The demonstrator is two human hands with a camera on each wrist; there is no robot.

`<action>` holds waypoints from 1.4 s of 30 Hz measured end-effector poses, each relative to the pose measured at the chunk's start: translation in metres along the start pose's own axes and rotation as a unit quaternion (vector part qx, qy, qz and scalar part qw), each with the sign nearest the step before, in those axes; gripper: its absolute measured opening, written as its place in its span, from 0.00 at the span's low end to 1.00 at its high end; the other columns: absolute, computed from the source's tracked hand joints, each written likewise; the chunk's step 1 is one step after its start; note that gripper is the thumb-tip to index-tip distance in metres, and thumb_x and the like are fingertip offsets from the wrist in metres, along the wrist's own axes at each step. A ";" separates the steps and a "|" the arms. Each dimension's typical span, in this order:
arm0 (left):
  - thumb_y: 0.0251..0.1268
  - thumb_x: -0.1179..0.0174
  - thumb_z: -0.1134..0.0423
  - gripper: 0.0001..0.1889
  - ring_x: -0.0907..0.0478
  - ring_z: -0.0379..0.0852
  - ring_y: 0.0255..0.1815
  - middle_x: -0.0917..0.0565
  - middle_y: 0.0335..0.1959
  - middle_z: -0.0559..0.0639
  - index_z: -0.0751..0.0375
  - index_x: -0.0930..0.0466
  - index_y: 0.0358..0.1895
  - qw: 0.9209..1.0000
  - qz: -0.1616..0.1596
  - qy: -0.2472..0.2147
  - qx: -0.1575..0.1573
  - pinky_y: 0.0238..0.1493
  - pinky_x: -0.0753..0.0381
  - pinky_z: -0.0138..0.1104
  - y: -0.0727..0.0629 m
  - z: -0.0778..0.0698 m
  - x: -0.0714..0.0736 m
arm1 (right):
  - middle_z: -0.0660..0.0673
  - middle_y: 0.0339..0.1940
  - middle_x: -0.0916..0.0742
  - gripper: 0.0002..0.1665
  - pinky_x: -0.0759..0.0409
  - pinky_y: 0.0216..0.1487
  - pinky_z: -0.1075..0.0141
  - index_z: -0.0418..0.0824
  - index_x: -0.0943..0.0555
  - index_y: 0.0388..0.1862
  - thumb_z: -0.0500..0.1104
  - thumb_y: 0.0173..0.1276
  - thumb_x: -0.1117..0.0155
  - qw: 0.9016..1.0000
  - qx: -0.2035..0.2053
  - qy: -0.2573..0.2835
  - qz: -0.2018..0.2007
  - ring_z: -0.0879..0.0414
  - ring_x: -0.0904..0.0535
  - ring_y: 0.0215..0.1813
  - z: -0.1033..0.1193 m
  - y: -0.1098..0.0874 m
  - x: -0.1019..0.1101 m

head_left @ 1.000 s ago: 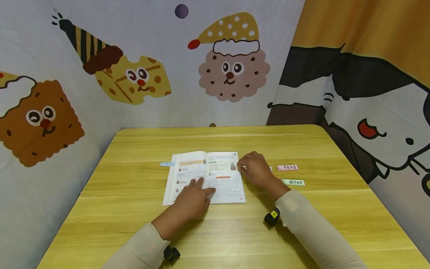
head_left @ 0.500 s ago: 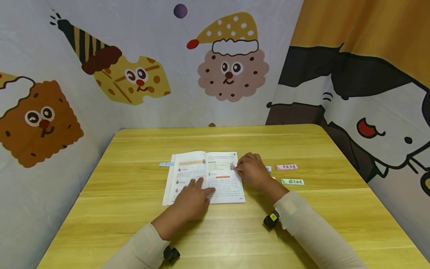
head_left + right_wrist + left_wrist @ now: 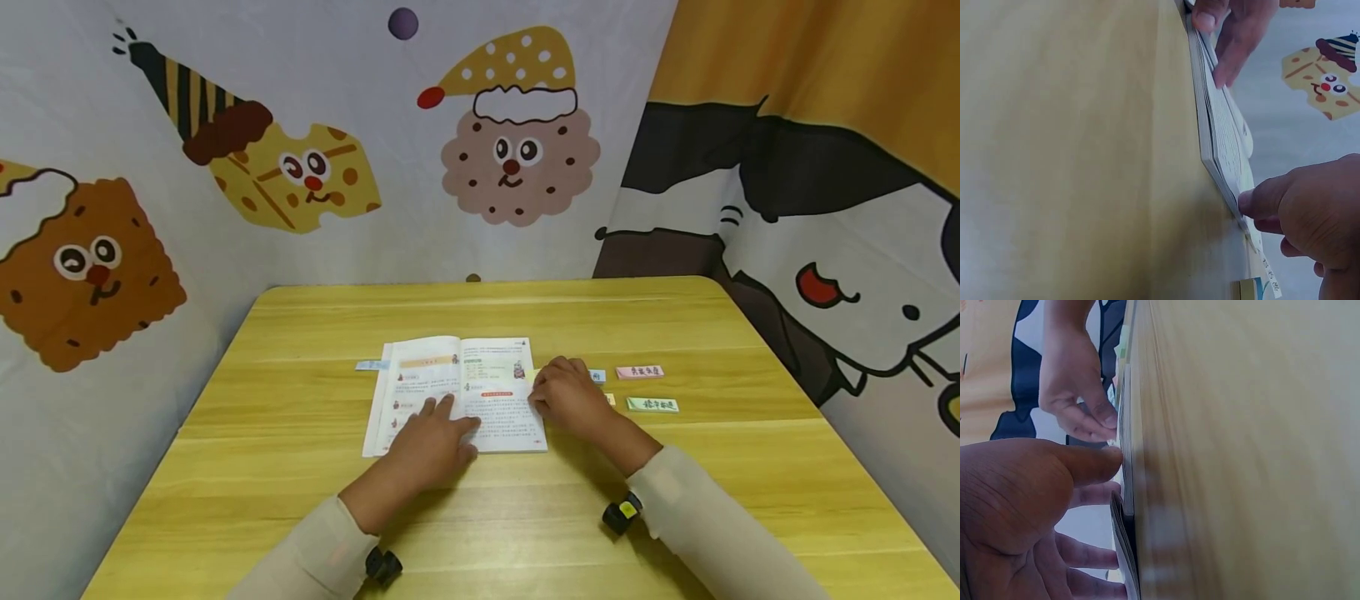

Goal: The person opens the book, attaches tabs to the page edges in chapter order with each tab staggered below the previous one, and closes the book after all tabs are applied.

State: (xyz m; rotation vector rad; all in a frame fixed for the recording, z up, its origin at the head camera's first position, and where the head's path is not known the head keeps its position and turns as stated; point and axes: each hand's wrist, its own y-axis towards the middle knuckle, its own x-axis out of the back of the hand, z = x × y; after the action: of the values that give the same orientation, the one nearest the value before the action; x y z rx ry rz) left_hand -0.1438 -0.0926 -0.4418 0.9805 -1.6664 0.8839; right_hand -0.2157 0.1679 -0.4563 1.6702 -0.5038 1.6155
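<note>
An open book (image 3: pixel 498 429) with printed pages lies on the table. My left hand (image 3: pixel 429 446) rests on it with fingers spread across the left page and the gutter. At the right page's edge, my right hand (image 3: pixel 573 400) has its fingers curled, and thumb and finger pinch the page edge. In the right wrist view, the thumb meets the page edges (image 3: pixel 1225 147). A pale paper strip with writing (image 3: pixel 1270 275) sticks out beyond that thumb. Its yellowish end (image 3: pixel 536 376) shows beside the book in the head view; how deep it lies inside is hidden.
A pale blue slip (image 3: pixel 371 365) projects from the book's left side. Right of the book lie a pink slip (image 3: pixel 640 372), a green slip (image 3: pixel 652 405), a blue slip (image 3: pixel 597 377) and a yellow slip (image 3: pixel 611 399), the last two partly covered by my right hand.
My right hand has moved down along the book's right edge, from the upper part to about the middle. More of the blue and yellow slips shows. My left hand stays put.
</note>
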 end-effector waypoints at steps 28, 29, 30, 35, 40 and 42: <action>0.75 0.39 0.51 0.17 0.33 0.73 0.69 0.29 0.70 0.69 0.49 0.15 0.62 1.000 -0.015 -0.009 -0.001 0.59 0.28 0.65 0.001 0.000 0.001 | 0.54 0.37 0.12 0.05 0.20 0.49 0.57 0.45 0.10 0.37 0.37 0.64 0.25 0.997 -0.027 0.068 0.001 0.53 0.20 0.45 0.013 -0.055 0.016; 0.75 0.39 0.52 0.17 0.33 0.73 0.70 0.29 0.70 0.69 0.49 0.15 0.62 1.000 -0.014 -0.009 -0.001 0.59 0.29 0.65 0.001 0.000 0.001 | 0.54 0.38 0.12 0.05 0.19 0.49 0.57 0.45 0.10 0.38 0.37 0.64 0.25 0.997 -0.022 0.077 0.003 0.54 0.20 0.45 0.015 -0.054 0.016; 0.75 0.40 0.52 0.17 0.33 0.74 0.70 0.29 0.70 0.69 0.49 0.15 0.62 1.000 -0.014 -0.010 -0.001 0.59 0.29 0.65 0.001 0.000 0.001 | 0.54 0.38 0.13 0.04 0.19 0.49 0.57 0.45 0.10 0.38 0.37 0.65 0.25 0.996 -0.016 0.085 0.005 0.54 0.20 0.46 0.016 -0.054 0.015; 0.76 0.40 0.53 0.17 0.33 0.74 0.69 0.29 0.70 0.70 0.49 0.15 0.61 1.000 -0.014 -0.011 0.000 0.60 0.28 0.65 0.001 -0.001 0.001 | 0.51 0.44 0.13 0.06 0.19 0.52 0.57 0.42 0.11 0.43 0.39 0.68 0.28 0.994 0.026 0.108 0.008 0.54 0.19 0.50 0.026 -0.051 0.012; 0.75 0.40 0.51 0.18 0.34 0.74 0.70 0.29 0.70 0.69 0.49 0.15 0.62 1.000 -0.013 -0.013 0.003 0.60 0.29 0.65 0.000 -0.002 0.000 | 0.49 0.50 0.13 0.15 0.19 0.53 0.58 0.41 0.13 0.53 0.41 0.69 0.29 0.995 0.040 0.092 0.021 0.54 0.18 0.54 0.035 -0.046 0.008; 0.74 0.39 0.48 0.19 0.33 0.74 0.69 0.29 0.70 0.69 0.49 0.15 0.62 1.000 -0.013 -0.008 0.002 0.59 0.28 0.65 0.000 -0.002 0.000 | 0.49 0.51 0.14 0.19 0.19 0.52 0.58 0.42 0.15 0.57 0.43 0.69 0.28 0.996 0.032 0.083 0.027 0.54 0.19 0.55 0.038 -0.045 0.007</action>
State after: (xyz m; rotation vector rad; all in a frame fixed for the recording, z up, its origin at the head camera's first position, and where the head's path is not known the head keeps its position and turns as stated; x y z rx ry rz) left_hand -0.1431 -0.0901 -0.4415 1.0125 -1.6631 0.8629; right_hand -0.1564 0.1706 -0.4578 1.5618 -0.4206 1.8096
